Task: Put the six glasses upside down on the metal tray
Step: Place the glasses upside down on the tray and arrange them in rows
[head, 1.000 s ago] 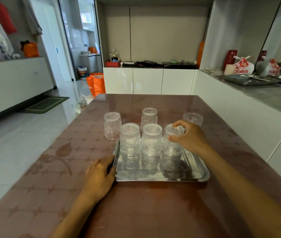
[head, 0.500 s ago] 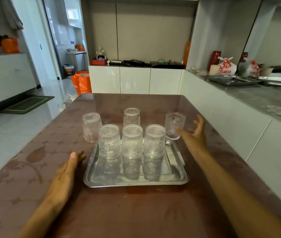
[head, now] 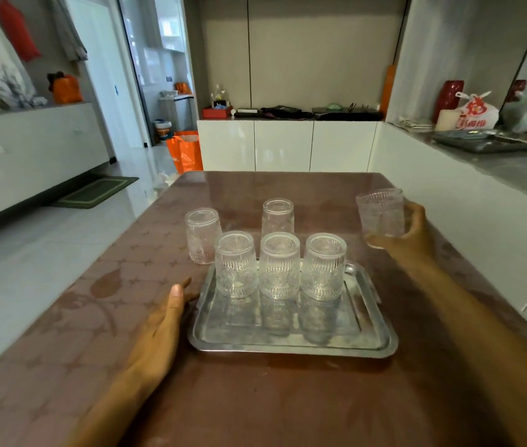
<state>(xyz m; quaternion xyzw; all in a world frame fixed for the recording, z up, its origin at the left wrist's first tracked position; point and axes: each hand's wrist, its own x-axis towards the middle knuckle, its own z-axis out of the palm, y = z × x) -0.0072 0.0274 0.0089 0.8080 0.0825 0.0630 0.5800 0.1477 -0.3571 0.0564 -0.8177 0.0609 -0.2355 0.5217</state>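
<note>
A metal tray (head: 291, 341) lies on the brown table. Three ribbed glasses stand upside down in a row at its far edge: left (head: 235, 264), middle (head: 279, 266), right (head: 324, 266). Two more glasses stand on the table behind the tray, one at the left (head: 201, 234) and one at the centre (head: 277, 216). My right hand (head: 407, 235) grips another glass (head: 381, 211), upright and lifted off the table to the right of the tray. My left hand (head: 162, 330) lies flat on the table with fingers straight, touching the tray's left edge.
The brown table (head: 255, 398) has a white counter wall (head: 481, 227) close along its right side. An orange bag (head: 185, 151) stands on the floor beyond the table's far end. White cabinets (head: 284, 145) line the back wall.
My right hand let go of the third glass on the tray, reached right and picked up the upright glass, lifting it. My left hand slid slightly back along the tray's left edge.
</note>
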